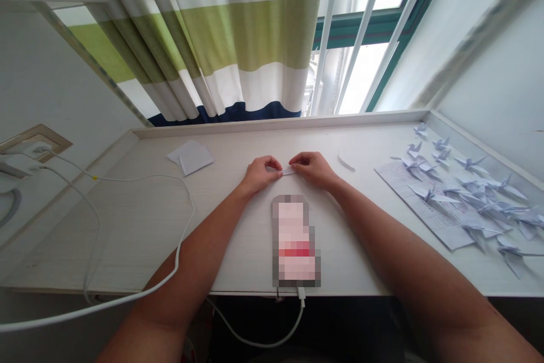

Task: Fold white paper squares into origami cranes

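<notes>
A: Start with the workpiece. What do I have on the head camera?

B: I log a slim piece of white paper near the middle of the pale wooden tabletop, between the two hands. Its fold detail is too small for me to read.

A: Hand states?

B: Left hand: thumb and fingertips pinching the paper's left part, fingers curled. Right hand: fingertips pinching its right part. The tips stand near each other, a short stretch of paper showing between.

A: Immediate surroundings?

B: I note a dark-edged rectangular phone, its screen pixelated, lying nearer the wearer, between the forearms. A white plug-ended charging cable meets its near edge. Just beyond the right hand, a curved white paper sliver.

A: Further out?

B: Left: a small pile of white paper squares, overlapping askew. A long white plastic cable runs from the wall socket and crosses the left forearm. Right: many folded white paper cranes, some on a flat printed white sheet. Behind: a white, green and navy fabric curtain.
</notes>
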`<action>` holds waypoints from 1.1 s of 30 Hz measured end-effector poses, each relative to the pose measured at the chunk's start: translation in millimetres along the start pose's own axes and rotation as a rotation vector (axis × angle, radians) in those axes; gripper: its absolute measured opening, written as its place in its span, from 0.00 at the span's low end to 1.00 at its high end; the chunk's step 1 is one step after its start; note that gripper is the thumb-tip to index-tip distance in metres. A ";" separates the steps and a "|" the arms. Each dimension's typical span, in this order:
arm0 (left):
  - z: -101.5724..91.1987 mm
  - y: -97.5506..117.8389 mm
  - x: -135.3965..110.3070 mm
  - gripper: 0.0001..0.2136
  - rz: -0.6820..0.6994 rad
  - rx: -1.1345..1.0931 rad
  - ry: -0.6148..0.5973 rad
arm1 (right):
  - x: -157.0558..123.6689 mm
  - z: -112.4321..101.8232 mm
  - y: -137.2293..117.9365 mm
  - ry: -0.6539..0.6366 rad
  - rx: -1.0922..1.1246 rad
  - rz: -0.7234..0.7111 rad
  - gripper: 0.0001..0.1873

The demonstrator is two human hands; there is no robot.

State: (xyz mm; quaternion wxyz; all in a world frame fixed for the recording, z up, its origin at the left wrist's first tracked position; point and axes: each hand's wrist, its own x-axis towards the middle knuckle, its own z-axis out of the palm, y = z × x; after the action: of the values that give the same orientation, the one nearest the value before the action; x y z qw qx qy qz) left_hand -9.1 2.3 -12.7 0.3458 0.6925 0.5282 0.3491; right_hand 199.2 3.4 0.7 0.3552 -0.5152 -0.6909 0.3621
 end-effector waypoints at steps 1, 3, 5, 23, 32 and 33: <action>-0.3 -0.1 0.4 0.08 0.004 -0.010 -0.002 | 0.1 0.3 0.8 0.004 0.004 0.000 0.07; -0.5 -0.5 1.4 0.09 0.017 -0.023 -0.010 | -0.1 2.6 1.9 -0.001 -0.010 -0.004 0.07; -0.4 -1.4 2.2 0.09 0.016 -0.020 -0.015 | -0.6 6.1 2.2 0.003 -0.072 -0.029 0.08; 1.6 1.7 -3.3 0.07 0.060 -0.014 0.009 | 3.0 11.2 11.5 -0.005 -0.287 -0.220 0.05; -0.6 -1.1 -5.9 0.07 0.114 0.047 -0.004 | 1.0 10.0 15.0 -0.003 -0.277 -0.241 0.06; -1.7 -0.9 -6.4 0.07 0.119 0.041 -0.011 | 0.9 10.2 15.6 -0.001 -0.277 -0.244 0.06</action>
State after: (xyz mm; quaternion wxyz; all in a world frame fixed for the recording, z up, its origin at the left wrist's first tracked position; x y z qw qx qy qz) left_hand -12.3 -3.5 -13.4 0.3130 0.7314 0.4914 0.3543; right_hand 197.4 6.2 -17.7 0.3217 -0.4716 -0.7916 0.2178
